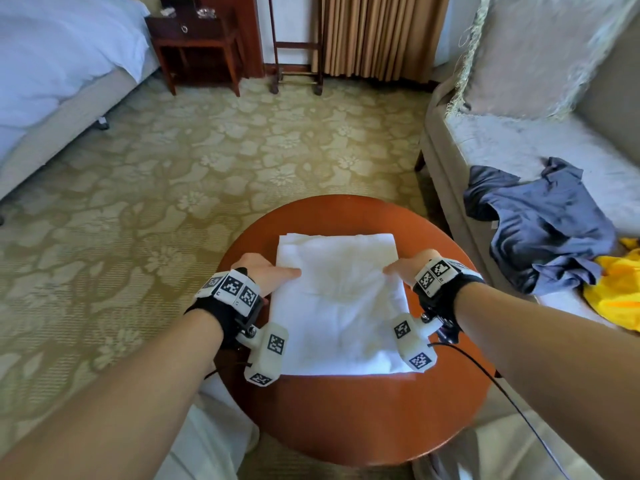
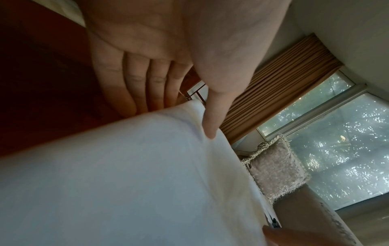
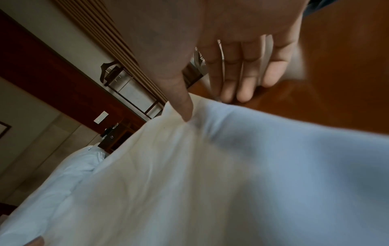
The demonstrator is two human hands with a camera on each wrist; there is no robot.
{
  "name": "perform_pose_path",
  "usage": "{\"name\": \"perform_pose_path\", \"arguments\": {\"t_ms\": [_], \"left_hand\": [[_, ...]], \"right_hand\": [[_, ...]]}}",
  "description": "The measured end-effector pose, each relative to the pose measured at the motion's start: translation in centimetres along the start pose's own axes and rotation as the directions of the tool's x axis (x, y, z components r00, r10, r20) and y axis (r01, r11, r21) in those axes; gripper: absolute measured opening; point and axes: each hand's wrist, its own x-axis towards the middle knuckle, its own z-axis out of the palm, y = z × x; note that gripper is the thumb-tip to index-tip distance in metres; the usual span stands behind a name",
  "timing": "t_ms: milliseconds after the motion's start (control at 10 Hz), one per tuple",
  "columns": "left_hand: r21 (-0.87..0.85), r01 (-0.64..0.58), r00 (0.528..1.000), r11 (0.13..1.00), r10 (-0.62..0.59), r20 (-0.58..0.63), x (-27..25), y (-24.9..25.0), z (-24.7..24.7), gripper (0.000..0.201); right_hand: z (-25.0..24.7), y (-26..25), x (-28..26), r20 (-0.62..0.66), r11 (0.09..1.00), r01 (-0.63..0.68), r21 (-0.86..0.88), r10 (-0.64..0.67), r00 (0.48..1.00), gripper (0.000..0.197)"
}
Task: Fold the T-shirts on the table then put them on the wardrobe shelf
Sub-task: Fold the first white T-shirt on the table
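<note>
A white T-shirt lies folded into a rectangle on the round brown wooden table. My left hand holds its left edge, with the thumb on top and the fingers out of sight beneath. My right hand holds the right edge the same way. In the left wrist view the thumb of my left hand presses the white T-shirt while straight fingers slip behind its edge. In the right wrist view the right hand has its thumb bunching the T-shirt, fingers straight at its edge.
A crumpled blue shirt and a yellow garment lie on the sofa to the right. A bed stands at the left, a nightstand and a luggage rack at the back. A black cable trails from my right wrist.
</note>
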Motion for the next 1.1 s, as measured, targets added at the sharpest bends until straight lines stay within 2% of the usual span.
{"name": "perform_pose_path", "arguments": {"t_ms": [100,200,300,500,600,700,800,900,1000,1100], "left_hand": [[0.048,0.066,0.995,0.997,-0.069,0.074,-2.9,-1.3,0.7,0.087],[0.205,0.062,0.993,0.977,-0.08,0.082,-5.0,-2.3,1.5,0.097],[0.302,0.05,0.996,0.952,-0.071,0.057,-7.3,-2.9,2.1,0.084],[0.306,0.042,0.999,0.951,-0.044,-0.002,-10.4,-4.6,3.2,0.054],[0.214,0.034,0.998,0.976,-0.043,0.036,-11.6,-5.8,3.5,0.052],[-0.02,-0.047,0.999,0.999,0.047,0.021,-12.6,-6.6,3.6,0.083],[-0.186,-0.158,0.986,0.97,0.166,0.026,-14.0,-6.6,2.6,0.078],[-0.306,-0.175,0.976,0.936,0.205,0.069,-14.9,-6.2,1.6,0.026],[-0.461,-0.119,0.965,0.879,0.212,0.155,-15.7,-6.0,0.7,0.019],[-0.524,-0.115,0.917,0.844,0.293,0.27,-16.3,-6.0,-0.3,0.037]], "right_hand": [[0.3,1.8,-3.3,0.022,0.999,0.007,-0.048,-0.006,1.0,0.044],[1.0,3.1,-6.4,0.029,0.996,0.029,-0.085,-0.026,0.999,0.042],[1.5,4.5,-8.9,0.063,0.996,0.053,-0.066,-0.049,0.997,0.048],[1.7,6.8,-13.1,0.181,0.988,0.085,-0.126,-0.061,0.982,0.043],[1.9,7.9,-15.2,0.301,0.993,0.092,-0.079,-0.065,0.951,0.01],[2.8,10.2,-12.3,0.292,0.996,0.041,0.084,-0.064,0.954,0.025],[2.0,10.6,-12.8,0.289,0.969,0.006,0.246,-0.079,0.954,0.012],[0.7,10.6,-13.6,0.335,0.942,-0.005,0.336,-0.115,0.935,0.018],[-0.5,10.6,-14.3,0.347,0.929,0.043,0.369,-0.18,0.92,0.02],[-1.9,11.0,-14.8,0.366,0.882,0.026,0.47,-0.222,0.904,0.017]]}}
